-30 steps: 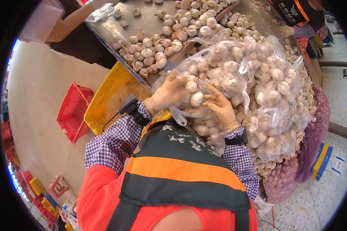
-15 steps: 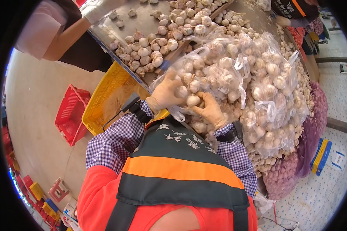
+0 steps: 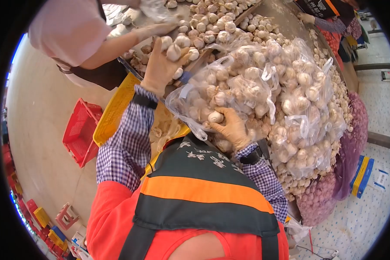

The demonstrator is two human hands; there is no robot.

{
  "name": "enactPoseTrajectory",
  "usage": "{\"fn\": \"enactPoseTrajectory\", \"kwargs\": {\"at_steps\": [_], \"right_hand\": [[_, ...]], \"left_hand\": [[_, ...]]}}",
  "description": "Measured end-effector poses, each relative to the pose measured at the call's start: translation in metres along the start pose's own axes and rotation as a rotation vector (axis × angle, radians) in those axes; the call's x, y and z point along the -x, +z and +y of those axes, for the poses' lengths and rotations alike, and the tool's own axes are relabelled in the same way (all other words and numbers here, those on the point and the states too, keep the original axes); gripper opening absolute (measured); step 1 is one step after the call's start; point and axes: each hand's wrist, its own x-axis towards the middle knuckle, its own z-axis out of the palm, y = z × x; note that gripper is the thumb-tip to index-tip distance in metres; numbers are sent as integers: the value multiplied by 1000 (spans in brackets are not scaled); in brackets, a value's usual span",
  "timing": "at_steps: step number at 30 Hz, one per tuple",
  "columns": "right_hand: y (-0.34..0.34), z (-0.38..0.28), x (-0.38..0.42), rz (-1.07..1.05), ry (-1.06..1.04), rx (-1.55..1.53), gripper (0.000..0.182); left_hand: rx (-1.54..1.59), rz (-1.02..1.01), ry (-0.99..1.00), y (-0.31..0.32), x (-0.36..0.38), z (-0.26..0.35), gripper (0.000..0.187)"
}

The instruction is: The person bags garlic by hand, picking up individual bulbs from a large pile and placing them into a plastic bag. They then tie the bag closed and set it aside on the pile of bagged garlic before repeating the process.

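Observation:
My left hand (image 3: 160, 69) is over the near edge of the garlic pile, its fingers spread. A white garlic bulb (image 3: 173, 52) lies between its thumb and forefinger, other bulbs close by; the spread fingers are not closed around it. My right hand (image 3: 233, 127) is shut on a pale garlic bulb (image 3: 216, 117), pinched between thumb and fingers. That hand rests by a clear plastic bag (image 3: 190, 97) with garlic in it. The bag lies in front of my apron, its lower edge toward me.
Several tied garlic bags (image 3: 301, 104) are heaped to the right. Left stand a yellow crate (image 3: 117, 108) and a red basket (image 3: 80, 130). At upper left a co-worker's arm (image 3: 117, 47) reaches across the table. Purple net sacks (image 3: 353, 130) edge the right side.
My left hand has moved from the bag up and left to the loose garlic. My right hand still grips its bulb. The co-worker has leaned in farther over the table.

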Motion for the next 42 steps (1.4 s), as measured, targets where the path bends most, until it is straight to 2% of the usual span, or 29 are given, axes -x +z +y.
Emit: {"fn": "enactPoseTrajectory", "kwargs": {"at_steps": [1,2,3,4,5,6,8,10,11,13,14,16,17,18,19,20,22,23,25,26,28,29,30,32,34,37,39,40,42], "right_hand": [[1,-5,2,-1,-6,1,48],[1,-11,5,75,-63,143,52],[0,-18,7,152,-120,285,57],[-1,-26,10,156,-127,287,57],[-1,-36,14,151,-189,301,56],[0,-47,18,147,-245,313,56],[14,-62,19,115,-243,192,52],[34,-65,9,-319,-391,50,48],[49,-64,2,-319,-387,48,48],[71,-64,-11,-636,-347,-160,55],[74,-64,-10,-639,-353,-157,55],[68,-76,-8,-473,-526,136,54],[52,-82,-3,-506,-377,114,41],[41,-73,0,-506,-372,114,41],[30,-61,4,-338,-378,15,35],[19,-51,7,-171,-385,-84,29],[-1,-33,9,51,-170,-112,24],[-5,-24,10,52,-159,-120,24],[-7,-4,2,60,40,9,29],[-2,3,-3,67,45,5,29],[8,7,-15,-53,69,197,38],[10,9,-22,-55,62,196,38],[10,5,-28,-141,82,271,43],[12,-4,-31,-230,109,346,49],[18,-16,-35,-275,163,528,52],[28,-27,-36,-248,252,538,56],[26,-23,-37,-230,222,497,57],[25,-20,-38,-212,193,455,58],[24,-9,-33,-164,163,354,60]], "left_hand": [[-187,-37,61,3,-6,3,47],[-189,-40,68,6,-9,3,47],[-187,114,-86,8,-14,1,53],[-183,268,-241,8,-18,-1,59],[-283,137,-170,-14,-19,-15,60],[-285,134,-175,-2,-12,-17,60],[-987,-248,-269,37,13,-29,49],[-1350,-609,-113,43,19,-61,40],[-1348,-610,-117,40,19,-78,40],[-2044,-932,67,32,16,-102,45],[-2049,-926,72,28,14,-106,45],[-2048,-961,120,30,11,-107,43],[-2046,-961,123,30,12,-104,43],[-1868,-794,-39,35,18,-92,40],[-1681,-627,-192,38,25,-80,38],[-1681,-626,-199,40,30,-68,38],[-1040,-390,-376,37,38,-46,36],[-1041,-390,-390,29,43,-41,36],[-701,-155,-592,13,51,-40,43],[-704,-160,-600,8,52,-46,43],[-1007,51,-673,7,57,-53,44],[-1507,-131,-749,7,57,-51,47],[-1510,-124,-745,6,63,-55,47],[-2072,-384,-315,2,80,-67,48],[-2040,-356,-385,16,78,-70,53],[-2085,-289,-515,29,76,-72,60],[-2049,-441,-564,15,69,-73,66],[-2050,-443,-561,5,69,-72,66],[-1929,-588,-350,-10,68,-66,67]]}}
